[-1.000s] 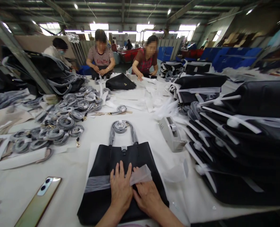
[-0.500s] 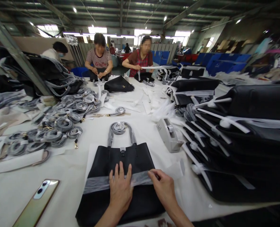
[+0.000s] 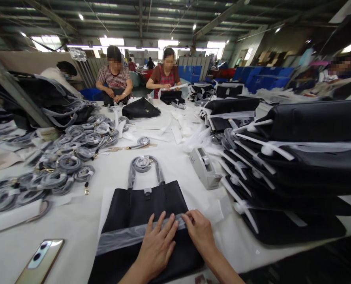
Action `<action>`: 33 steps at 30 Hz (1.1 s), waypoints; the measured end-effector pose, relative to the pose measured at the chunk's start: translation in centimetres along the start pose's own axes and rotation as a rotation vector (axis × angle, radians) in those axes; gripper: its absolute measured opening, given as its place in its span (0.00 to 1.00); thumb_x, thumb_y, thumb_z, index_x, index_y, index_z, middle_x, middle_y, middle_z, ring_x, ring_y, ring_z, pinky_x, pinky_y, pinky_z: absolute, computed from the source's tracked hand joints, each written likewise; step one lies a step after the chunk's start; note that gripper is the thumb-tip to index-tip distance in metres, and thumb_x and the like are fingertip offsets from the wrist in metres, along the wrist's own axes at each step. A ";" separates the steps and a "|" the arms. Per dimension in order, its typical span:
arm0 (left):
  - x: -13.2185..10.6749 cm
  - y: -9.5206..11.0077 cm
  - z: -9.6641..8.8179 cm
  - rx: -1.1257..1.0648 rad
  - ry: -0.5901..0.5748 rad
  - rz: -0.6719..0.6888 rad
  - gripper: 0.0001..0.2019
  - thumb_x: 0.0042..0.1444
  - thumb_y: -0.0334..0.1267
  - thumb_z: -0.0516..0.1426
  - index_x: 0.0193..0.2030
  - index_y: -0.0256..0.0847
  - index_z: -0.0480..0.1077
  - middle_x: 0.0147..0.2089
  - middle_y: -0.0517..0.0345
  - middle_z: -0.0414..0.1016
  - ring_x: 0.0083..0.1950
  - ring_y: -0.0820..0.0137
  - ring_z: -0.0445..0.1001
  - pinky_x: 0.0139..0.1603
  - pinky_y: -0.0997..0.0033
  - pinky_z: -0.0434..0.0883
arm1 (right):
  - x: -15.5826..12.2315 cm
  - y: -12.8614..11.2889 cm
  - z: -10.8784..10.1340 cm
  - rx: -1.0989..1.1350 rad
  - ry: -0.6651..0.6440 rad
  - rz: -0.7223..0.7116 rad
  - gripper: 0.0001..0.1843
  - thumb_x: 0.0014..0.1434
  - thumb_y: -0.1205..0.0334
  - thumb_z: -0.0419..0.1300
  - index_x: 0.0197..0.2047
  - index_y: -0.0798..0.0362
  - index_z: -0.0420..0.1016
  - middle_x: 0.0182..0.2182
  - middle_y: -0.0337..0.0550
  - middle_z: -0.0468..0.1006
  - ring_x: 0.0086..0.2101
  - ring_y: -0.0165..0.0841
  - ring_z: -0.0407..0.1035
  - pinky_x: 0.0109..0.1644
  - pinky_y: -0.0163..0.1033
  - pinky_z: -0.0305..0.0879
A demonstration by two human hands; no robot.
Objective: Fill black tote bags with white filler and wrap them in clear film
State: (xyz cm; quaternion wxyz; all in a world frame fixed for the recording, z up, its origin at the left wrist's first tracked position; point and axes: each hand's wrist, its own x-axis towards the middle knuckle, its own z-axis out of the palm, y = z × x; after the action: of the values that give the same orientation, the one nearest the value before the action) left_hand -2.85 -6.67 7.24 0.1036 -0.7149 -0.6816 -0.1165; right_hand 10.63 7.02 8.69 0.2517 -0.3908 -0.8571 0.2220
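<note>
A black tote bag (image 3: 151, 201) lies flat in front of me, its wrapped handles (image 3: 160, 169) pointing away. Across its middle runs a translucent plastic strip (image 3: 119, 236). My left hand (image 3: 159, 244) rests on the strip and the bag, fingers stretched out and holding nothing. At the bag's right edge my right hand (image 3: 200, 230) pinches the strip's end between thumb and fingers; the fingertips partly hide it. A coiled, wrapped strap (image 3: 142, 163) lies between the handles. White sheet material (image 3: 218, 209) shows beside my right hand.
A grey tape dispenser (image 3: 205, 167) stands right of the bag, before a tall stack of black bags (image 3: 305, 157). Coiled straps (image 3: 70, 163) are heaped at left, with a phone (image 3: 40, 260) nearer me. Two people (image 3: 114, 79) work across the table.
My left hand has slid right along the strip, closer to my right hand. The right hand keeps its pinch at the bag's edge. The whole view has shifted slightly.
</note>
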 end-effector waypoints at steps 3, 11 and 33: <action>1.1 0.9 0.1 -0.027 -0.003 0.047 0.28 0.64 0.43 0.46 0.70 0.48 0.47 0.71 0.64 0.50 0.69 0.59 0.51 0.68 0.49 0.42 | -0.2 -0.3 -0.3 0.043 0.020 0.061 0.15 0.64 0.54 0.51 0.30 0.51 0.71 0.28 0.43 0.76 0.30 0.35 0.71 0.36 0.37 0.63; 1.4 1.9 0.6 -0.105 0.021 0.006 0.28 0.63 0.43 0.48 0.69 0.53 0.47 0.71 0.65 0.52 0.68 0.59 0.53 0.66 0.48 0.42 | -4.5 1.0 -5.2 0.177 0.149 0.515 0.25 0.58 0.40 0.53 0.28 0.53 0.75 0.22 0.42 0.76 0.25 0.35 0.69 0.33 0.36 0.64; 3.0 2.7 0.6 -0.369 -0.138 -0.027 0.35 0.59 0.43 0.49 0.71 0.54 0.37 0.73 0.68 0.44 0.71 0.56 0.46 0.68 0.43 0.45 | 3.9 -1.9 -10.6 -0.593 -0.125 -0.188 0.31 0.68 0.54 0.37 0.35 0.56 0.80 0.18 0.50 0.75 0.20 0.33 0.68 0.24 0.36 0.49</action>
State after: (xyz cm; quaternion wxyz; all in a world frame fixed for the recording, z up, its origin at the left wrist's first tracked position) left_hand -0.03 -3.72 7.59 -0.0778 -0.7189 -0.6638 -0.1913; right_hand 13.80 10.90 19.01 0.0928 -0.3516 -0.9308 -0.0384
